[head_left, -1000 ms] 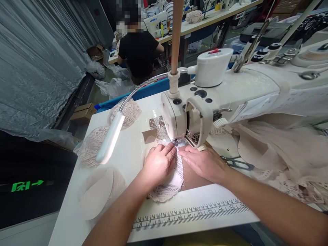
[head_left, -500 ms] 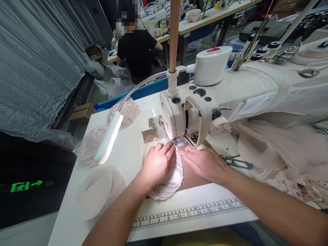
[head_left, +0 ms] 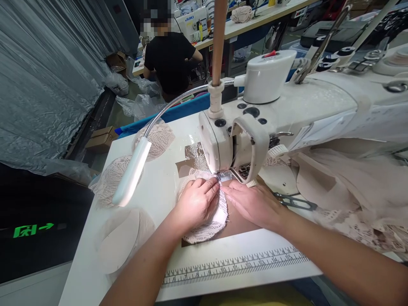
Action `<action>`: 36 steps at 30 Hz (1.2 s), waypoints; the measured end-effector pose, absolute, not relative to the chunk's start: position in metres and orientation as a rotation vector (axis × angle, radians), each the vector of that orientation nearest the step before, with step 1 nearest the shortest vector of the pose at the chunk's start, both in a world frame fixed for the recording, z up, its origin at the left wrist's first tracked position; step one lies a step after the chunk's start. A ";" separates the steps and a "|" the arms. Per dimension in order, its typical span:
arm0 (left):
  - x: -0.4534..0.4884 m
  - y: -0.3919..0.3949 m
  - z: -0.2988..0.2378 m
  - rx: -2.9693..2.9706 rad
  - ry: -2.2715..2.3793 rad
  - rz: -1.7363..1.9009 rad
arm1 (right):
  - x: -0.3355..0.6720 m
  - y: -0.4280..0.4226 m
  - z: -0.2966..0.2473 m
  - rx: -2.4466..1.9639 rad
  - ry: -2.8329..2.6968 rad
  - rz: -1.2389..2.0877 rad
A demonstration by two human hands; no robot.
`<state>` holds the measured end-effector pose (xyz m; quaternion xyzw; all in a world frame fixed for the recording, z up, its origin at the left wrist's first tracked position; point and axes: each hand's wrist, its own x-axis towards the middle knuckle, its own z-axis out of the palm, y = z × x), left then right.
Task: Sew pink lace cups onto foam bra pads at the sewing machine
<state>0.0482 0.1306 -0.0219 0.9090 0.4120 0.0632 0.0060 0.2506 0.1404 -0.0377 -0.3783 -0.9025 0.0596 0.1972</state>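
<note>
A pale pink lace cup piece [head_left: 207, 229] lies on the brown plate of the sewing machine [head_left: 219, 140], its upper edge by the needle area. My left hand [head_left: 197, 202] rests over it, fingers close together and pressing the fabric just in front of the presser foot [head_left: 218, 175]. From the other side, my right hand [head_left: 251, 202] holds the lace's right edge at the fingertips, beside the foot. The needle and the lace under my left palm are hidden.
Lace cups [head_left: 111, 180] and a smooth beige cup [head_left: 121, 244] lie at the left under a lamp [head_left: 132, 172]. Thread snips [head_left: 296, 202] and heaped beige fabric [head_left: 357, 182] are at the right. A ruler strip [head_left: 236, 265] runs along the front edge. A person [head_left: 170, 59] sits beyond.
The lace piece has shifted slightly away from me, toward the foot, baring more of the plate's front edge. Both hands stay close to the foot. The view has shifted a little.
</note>
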 end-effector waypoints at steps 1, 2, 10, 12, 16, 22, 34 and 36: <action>0.048 0.131 -0.022 2.846 1.286 0.196 | 0.250 0.140 -0.037 -1.077 -2.525 0.153; 0.048 0.132 -0.022 2.847 1.279 0.197 | 0.249 0.140 -0.037 -1.096 -2.525 0.138; 0.044 0.137 -0.026 2.860 1.194 0.255 | 0.243 0.138 -0.036 -1.162 -2.504 0.057; 0.043 0.139 -0.027 2.870 1.179 0.262 | 0.243 0.138 -0.037 -1.169 -2.500 0.055; 0.043 0.143 -0.030 2.878 1.181 0.303 | 0.243 0.141 -0.042 -1.148 -2.490 0.071; 0.042 0.143 -0.032 2.880 1.142 0.382 | 0.251 0.142 -0.046 -1.030 -2.462 0.159; 0.040 0.146 -0.036 2.811 1.190 0.453 | 0.249 0.142 -0.045 -1.101 -2.503 0.125; 0.040 0.147 -0.036 2.809 1.225 0.462 | 0.247 0.141 -0.045 -1.140 -2.514 0.116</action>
